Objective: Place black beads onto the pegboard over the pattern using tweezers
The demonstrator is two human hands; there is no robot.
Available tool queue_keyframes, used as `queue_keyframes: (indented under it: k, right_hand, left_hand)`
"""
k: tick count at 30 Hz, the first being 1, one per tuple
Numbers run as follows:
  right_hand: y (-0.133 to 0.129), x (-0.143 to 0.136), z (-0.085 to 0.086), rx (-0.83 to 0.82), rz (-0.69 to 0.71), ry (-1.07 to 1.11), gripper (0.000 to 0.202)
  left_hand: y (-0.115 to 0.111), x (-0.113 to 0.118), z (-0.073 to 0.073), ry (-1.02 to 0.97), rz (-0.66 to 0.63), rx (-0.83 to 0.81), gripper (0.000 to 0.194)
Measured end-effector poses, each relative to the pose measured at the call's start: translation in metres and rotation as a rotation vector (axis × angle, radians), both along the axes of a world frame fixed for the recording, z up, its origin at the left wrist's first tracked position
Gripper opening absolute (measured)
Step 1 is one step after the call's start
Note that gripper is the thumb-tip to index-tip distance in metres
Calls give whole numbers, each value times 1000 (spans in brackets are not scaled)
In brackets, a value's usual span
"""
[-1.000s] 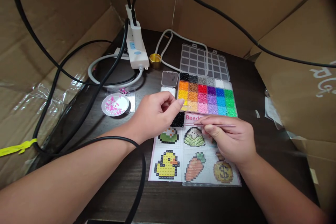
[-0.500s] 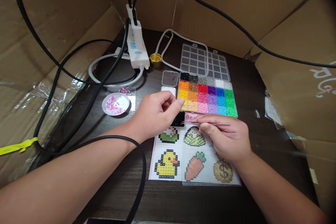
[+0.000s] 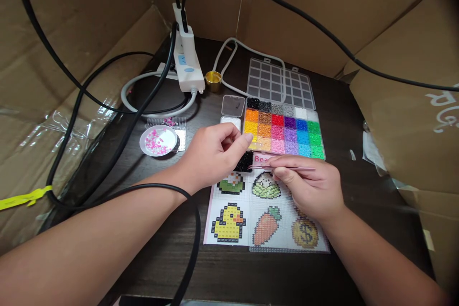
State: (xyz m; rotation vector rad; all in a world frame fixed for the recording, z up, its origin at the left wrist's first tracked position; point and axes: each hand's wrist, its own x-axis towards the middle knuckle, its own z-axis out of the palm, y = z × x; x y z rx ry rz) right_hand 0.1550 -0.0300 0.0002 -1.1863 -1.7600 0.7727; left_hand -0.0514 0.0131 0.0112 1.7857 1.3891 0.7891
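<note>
Your right hand (image 3: 313, 186) is clamped on pink tweezers (image 3: 261, 168) over the far edge of the pattern sheet (image 3: 215, 210), tips at black beads (image 3: 244, 161); your left hand (image 3: 217, 155) curls at the sheet's far-left corner, grip indeterminable.

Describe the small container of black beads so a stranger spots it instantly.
Find the big multicoloured bead case. At its near left corner, partly hidden by the left hand, is the small container of black beads. Unlike the case's black compartment at the far left corner, it has the tweezers pointing at it.
</note>
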Motion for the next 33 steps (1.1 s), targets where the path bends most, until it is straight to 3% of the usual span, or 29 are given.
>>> queue_keyframes:
  k: [25,33]
  right_hand:
    - [-6,9,-4,-129,-57,95,12]
    - [-4,26,-1,-117,181,83,15]
  left_hand:
    - [1,1,1,17,9,16,38]
    - [0,0,3,8,20,-7,37]
